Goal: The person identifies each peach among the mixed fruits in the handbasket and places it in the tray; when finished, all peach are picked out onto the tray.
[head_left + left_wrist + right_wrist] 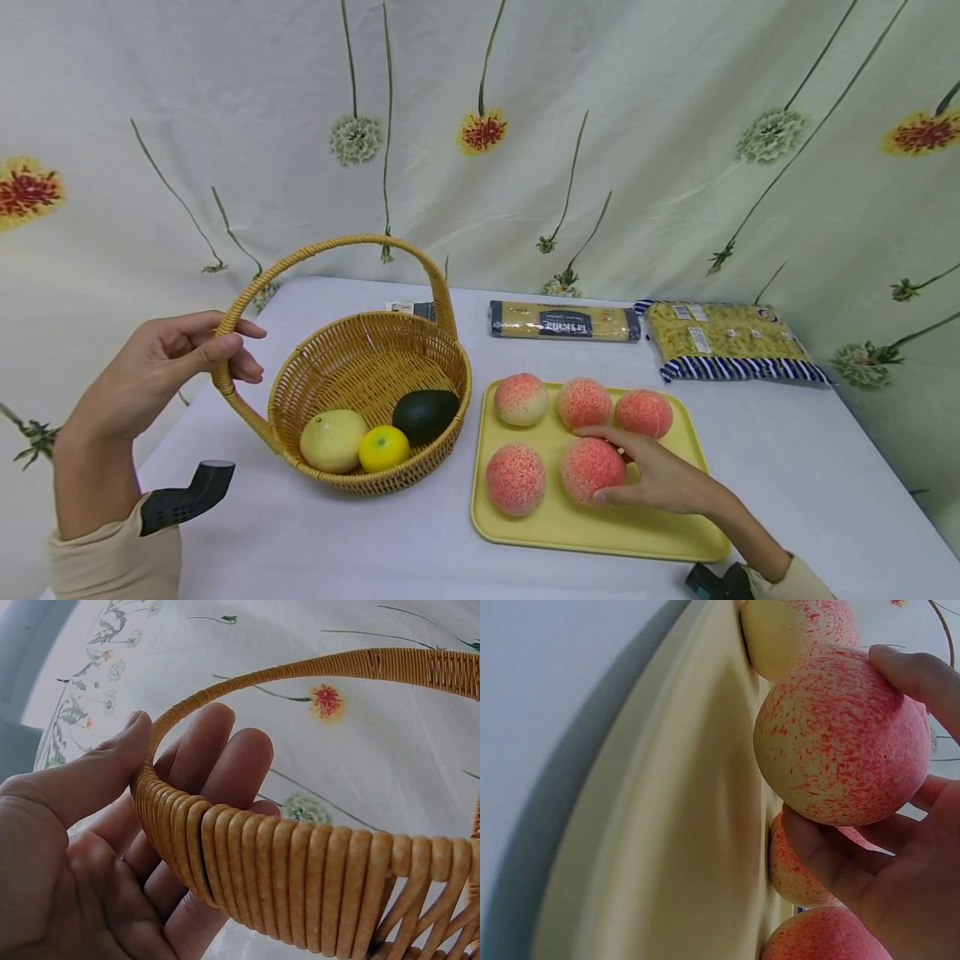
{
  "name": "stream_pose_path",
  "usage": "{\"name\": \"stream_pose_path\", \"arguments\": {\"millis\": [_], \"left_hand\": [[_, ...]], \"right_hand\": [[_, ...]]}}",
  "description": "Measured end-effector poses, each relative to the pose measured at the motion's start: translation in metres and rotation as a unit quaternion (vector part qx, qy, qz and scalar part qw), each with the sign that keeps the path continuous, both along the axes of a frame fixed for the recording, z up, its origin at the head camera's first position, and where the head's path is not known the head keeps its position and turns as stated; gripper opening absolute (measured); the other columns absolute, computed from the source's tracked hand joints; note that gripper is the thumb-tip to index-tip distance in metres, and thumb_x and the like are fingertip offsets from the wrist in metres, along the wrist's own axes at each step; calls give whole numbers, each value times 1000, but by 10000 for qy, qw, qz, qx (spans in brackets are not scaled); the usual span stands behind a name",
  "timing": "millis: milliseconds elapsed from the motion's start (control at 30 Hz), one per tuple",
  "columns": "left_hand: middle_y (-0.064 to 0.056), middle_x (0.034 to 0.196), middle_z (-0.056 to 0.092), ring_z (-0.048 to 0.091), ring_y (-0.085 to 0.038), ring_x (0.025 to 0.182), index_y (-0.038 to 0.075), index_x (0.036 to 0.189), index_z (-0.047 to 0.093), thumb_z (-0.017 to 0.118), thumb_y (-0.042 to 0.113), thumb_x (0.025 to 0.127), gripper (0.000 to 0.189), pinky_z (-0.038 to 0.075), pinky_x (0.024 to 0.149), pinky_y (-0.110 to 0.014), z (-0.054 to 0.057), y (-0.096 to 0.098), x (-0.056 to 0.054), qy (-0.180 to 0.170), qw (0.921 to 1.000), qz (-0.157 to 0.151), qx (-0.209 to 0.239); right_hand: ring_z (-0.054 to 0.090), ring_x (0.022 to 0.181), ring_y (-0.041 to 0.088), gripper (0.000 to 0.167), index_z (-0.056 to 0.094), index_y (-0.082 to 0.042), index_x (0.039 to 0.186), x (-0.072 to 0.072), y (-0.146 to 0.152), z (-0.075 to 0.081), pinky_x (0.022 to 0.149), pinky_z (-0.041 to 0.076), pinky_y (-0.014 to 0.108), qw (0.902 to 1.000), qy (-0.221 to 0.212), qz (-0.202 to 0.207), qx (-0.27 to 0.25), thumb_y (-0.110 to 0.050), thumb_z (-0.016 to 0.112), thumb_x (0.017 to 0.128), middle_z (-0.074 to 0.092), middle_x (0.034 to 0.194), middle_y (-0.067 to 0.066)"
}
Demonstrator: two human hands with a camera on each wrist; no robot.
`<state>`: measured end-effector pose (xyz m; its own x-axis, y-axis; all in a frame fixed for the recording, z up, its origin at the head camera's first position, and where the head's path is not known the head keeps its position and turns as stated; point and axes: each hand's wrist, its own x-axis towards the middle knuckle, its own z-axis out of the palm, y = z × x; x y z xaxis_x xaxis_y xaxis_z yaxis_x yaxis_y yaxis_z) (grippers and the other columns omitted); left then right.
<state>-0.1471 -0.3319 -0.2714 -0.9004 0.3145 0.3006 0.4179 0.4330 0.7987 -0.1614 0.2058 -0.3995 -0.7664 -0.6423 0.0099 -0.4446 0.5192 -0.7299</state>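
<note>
My left hand [176, 358] holds the arched handle [322, 246] of a wicker basket [360, 367], with the thumb on one side and curled fingers behind it in the left wrist view. Near the basket's front lie a pale yellow-green round fruit [333, 442], a yellow lemon-like fruit [384, 449] and a dark green avocado [425, 416]. My right hand [660, 475] grips a pink-speckled peach [840, 739] between thumb and fingers, over a yellow tray [600, 537]. Whether that peach touches the tray, I cannot tell. Several other peaches [516, 479] sit on the tray.
Behind the tray lie a long pasta packet [565, 322] and a larger bag of short pasta [731, 337]. A small dark-and-white packet [412, 309] is partly hidden behind the basket. White cloth covers the table [360, 550]; a flowered curtain [645, 167] hangs at the back.
</note>
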Motion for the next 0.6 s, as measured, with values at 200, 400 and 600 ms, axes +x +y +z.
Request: {"name": "stream_pose_path", "arguments": {"millis": [200,400,600], "left_hand": [[-14,79,71,71,-21,76,-4,114,58,46,-4,98,20,49,78,-18,2,2,1,57,9998,97,-185],[-13,79,71,70,-22,75,-3,115,59,46,-4,98,21,49,78,-18,1,1,0,58,9998,97,-156],[-13,80,71,70,-21,75,-3,115,59,46,-6,97,22,48,79,-17,-1,0,-1,13,10000,46,-23]], "right_hand": [[52,121,19,67,47,-17,138,1,-1,-1,97,46,40,10000,-47,-50,53,-39,75,82,54,135,3],[52,121,20,65,48,-21,137,1,-3,-3,97,46,42,9998,-104,-96,139,-42,74,81,54,135,0],[52,121,18,66,47,-21,138,1,-3,-4,97,46,41,9997,-149,-88,168,-43,74,82,53,135,-1]]}}
